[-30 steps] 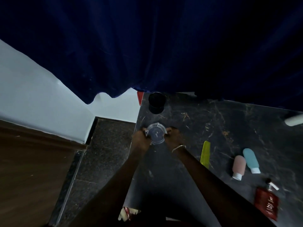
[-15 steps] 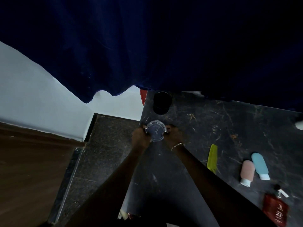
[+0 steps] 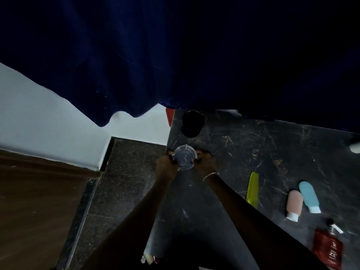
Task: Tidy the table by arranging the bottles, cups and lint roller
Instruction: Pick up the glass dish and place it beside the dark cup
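Observation:
A clear plastic cup with a lid (image 3: pixel 184 157) stands near the left edge of the dark marble table (image 3: pixel 253 152). My left hand (image 3: pixel 165 164) grips its left side and my right hand (image 3: pixel 205 161) grips its right side. Just beyond it stands a black cup (image 3: pixel 192 123) at the table's far left corner. At the right lie a pink squeeze bottle (image 3: pixel 294 204) and a blue squeeze bottle (image 3: pixel 309 196), side by side with white caps toward me. A red flat bottle (image 3: pixel 327 250) lies near the right front. A white object (image 3: pixel 355 147) shows at the right edge, blurred.
A yellow-green comb (image 3: pixel 252 189) lies between my right arm and the squeeze bottles. A dark blue curtain (image 3: pixel 175 55) hangs over the table's far side. The table's left edge drops to a speckled dark floor (image 3: pixel 120 182). A red item (image 3: pixel 170 115) shows behind the far left corner.
Both hands have kept their hold on the clear cup, which has shifted slightly toward the black cup. The view has swung left, so the items on the right sit nearer the frame's edge.

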`<action>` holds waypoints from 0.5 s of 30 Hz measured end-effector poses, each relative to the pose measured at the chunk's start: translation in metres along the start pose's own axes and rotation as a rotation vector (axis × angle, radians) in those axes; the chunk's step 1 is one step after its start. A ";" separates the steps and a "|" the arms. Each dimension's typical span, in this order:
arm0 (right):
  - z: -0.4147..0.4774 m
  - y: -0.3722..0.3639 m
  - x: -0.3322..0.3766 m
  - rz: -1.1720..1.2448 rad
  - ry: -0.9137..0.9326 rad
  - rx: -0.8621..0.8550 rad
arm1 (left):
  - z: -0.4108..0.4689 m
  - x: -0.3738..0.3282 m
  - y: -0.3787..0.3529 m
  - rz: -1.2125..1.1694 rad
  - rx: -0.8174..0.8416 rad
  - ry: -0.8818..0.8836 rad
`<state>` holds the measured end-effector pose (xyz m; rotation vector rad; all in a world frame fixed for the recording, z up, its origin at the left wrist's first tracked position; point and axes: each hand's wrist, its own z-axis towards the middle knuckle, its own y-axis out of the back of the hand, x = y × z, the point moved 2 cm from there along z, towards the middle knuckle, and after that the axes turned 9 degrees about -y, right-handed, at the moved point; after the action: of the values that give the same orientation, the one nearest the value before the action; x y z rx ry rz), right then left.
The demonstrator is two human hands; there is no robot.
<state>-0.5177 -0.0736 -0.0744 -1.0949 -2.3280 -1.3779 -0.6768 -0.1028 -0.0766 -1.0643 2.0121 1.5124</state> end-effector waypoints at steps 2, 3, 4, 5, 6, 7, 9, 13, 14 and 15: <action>-0.003 0.000 0.000 -0.008 0.014 0.006 | -0.003 0.000 0.000 -0.034 -0.012 0.016; -0.004 0.001 0.001 -0.014 0.021 0.008 | -0.005 -0.001 0.000 -0.049 -0.030 0.021; -0.007 0.001 0.001 -0.024 0.023 0.009 | -0.007 -0.001 0.000 -0.059 -0.047 0.022; -0.010 0.002 0.000 -0.036 0.026 0.009 | -0.010 -0.001 -0.001 -0.066 -0.059 0.023; -0.013 0.002 -0.001 -0.044 0.034 0.007 | -0.013 -0.001 -0.001 -0.065 -0.063 0.021; -0.018 0.003 -0.002 -0.047 0.048 -0.002 | -0.016 -0.001 -0.001 -0.050 -0.065 0.008; -0.026 0.006 -0.006 -0.016 0.081 -0.037 | -0.023 -0.001 0.001 -0.002 -0.084 -0.042; -0.042 0.013 -0.018 0.018 0.174 -0.072 | -0.042 -0.002 0.003 0.059 -0.124 -0.162; -0.045 0.014 -0.022 0.016 0.201 -0.076 | -0.047 -0.002 0.003 0.089 -0.131 -0.194; -0.050 0.016 -0.027 0.025 0.222 -0.084 | -0.052 -0.003 0.002 0.119 -0.132 -0.226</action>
<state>-0.4965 -0.1235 -0.0512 -0.9359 -2.1102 -1.5161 -0.6699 -0.1508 -0.0564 -0.7922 1.8688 1.7623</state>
